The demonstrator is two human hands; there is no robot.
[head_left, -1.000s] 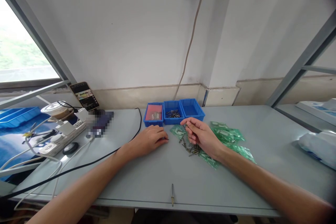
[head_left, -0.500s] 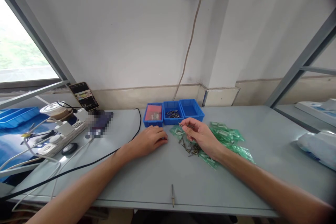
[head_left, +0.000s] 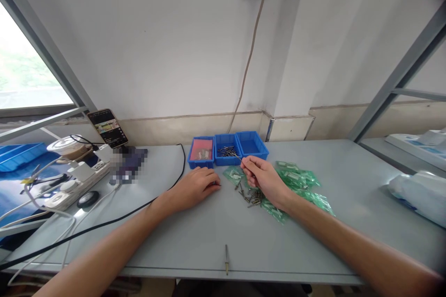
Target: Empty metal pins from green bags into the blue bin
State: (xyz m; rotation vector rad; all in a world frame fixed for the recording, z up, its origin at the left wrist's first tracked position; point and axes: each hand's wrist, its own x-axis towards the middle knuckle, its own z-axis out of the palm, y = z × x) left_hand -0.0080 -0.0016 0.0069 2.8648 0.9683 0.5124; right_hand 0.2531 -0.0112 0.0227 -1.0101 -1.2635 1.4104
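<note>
My right hand (head_left: pixel 259 175) is closed in a pinch on a blind rivet (head_left: pixel 238 157), whose thin pin points up and left over the front of the middle blue bin (head_left: pixel 228 161). More rivets (head_left: pixel 254 198) lie in a loose heap beneath that hand, beside green plastic bags (head_left: pixel 296 177) with small pale pieces showing through. On the tabletop rests my left hand (head_left: pixel 198 185), fingers curled; a small dark tip shows by its thumb, too little to name. One single rivet (head_left: pixel 226 260) lies near the front edge. Several rivets (head_left: pixel 227 151) are inside the middle bin.
The left blue bin (head_left: pixel 201 164) holds a pink sheet and small bagged pieces; the right blue bin (head_left: pixel 256 155) adjoins the middle one. At left are a phone (head_left: pixel 108 127), a power strip (head_left: pixel 57 199), a drink cup (head_left: pixel 66 147) and a black cable (head_left: pixel 139 204). A white package (head_left: pixel 418 195) lies far right.
My right hand has turned, and the rivet's pin now sticks out towards the middle bin. My left hand keeps its place on the table. The whole view has shifted slightly.
</note>
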